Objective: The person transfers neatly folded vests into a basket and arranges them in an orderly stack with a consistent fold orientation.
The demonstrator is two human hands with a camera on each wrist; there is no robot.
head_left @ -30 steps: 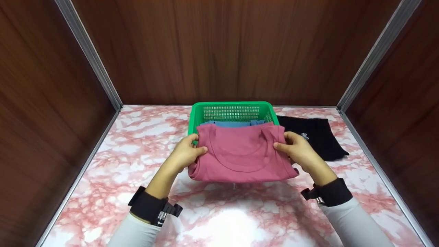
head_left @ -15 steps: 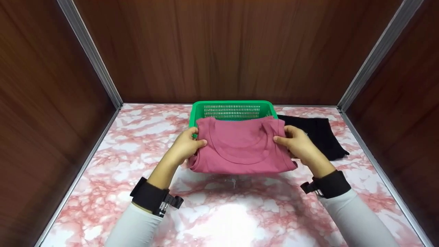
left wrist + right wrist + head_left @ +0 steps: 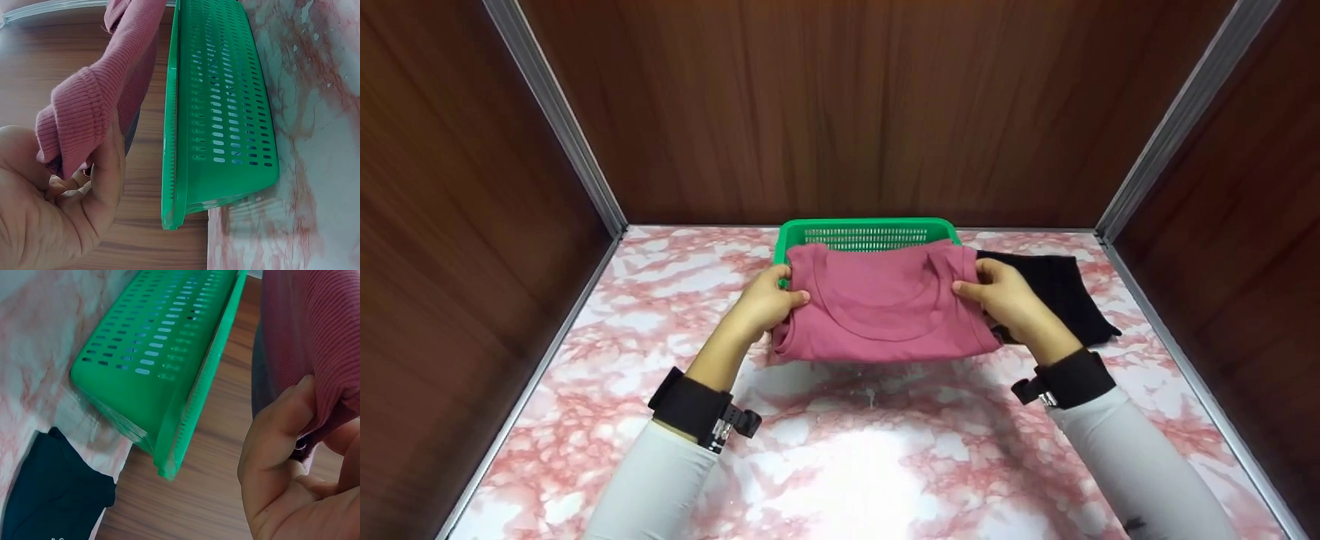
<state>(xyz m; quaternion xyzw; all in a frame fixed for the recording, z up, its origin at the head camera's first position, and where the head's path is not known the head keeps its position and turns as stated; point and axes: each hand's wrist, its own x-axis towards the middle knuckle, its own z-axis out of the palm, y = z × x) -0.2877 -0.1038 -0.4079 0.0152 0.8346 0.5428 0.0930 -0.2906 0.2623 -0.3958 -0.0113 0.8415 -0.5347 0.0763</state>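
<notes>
A folded pink top (image 3: 885, 300) with a round neckline is held up by both hands, over the front of a green basket (image 3: 866, 223). My left hand (image 3: 769, 301) pinches its left edge between thumb and fingers; my right hand (image 3: 1006, 298) grips the right edge the same way. In the wrist views, the ribbed pink cloth (image 3: 84, 107) stands above the basket's rim (image 3: 191, 416), apart from it. A blue-grey edge (image 3: 259, 377) shows behind the cloth. Bits of blue appear through the basket's slots. The head view of the basket's inside is mostly covered by the top.
To the basket's right lies a folded black garment (image 3: 1054, 296), partly behind my right hand. The pink-and-white marbled table (image 3: 660, 352) is bounded by brown wood-grain panels (image 3: 840, 112) at the back and sides, with metal strips (image 3: 562, 112) along the corners.
Both hands have carried the pink top forward, farther over the basket. The blue cloth seen inside the basket a second ago is now covered in the head view. The grip looks the same.
</notes>
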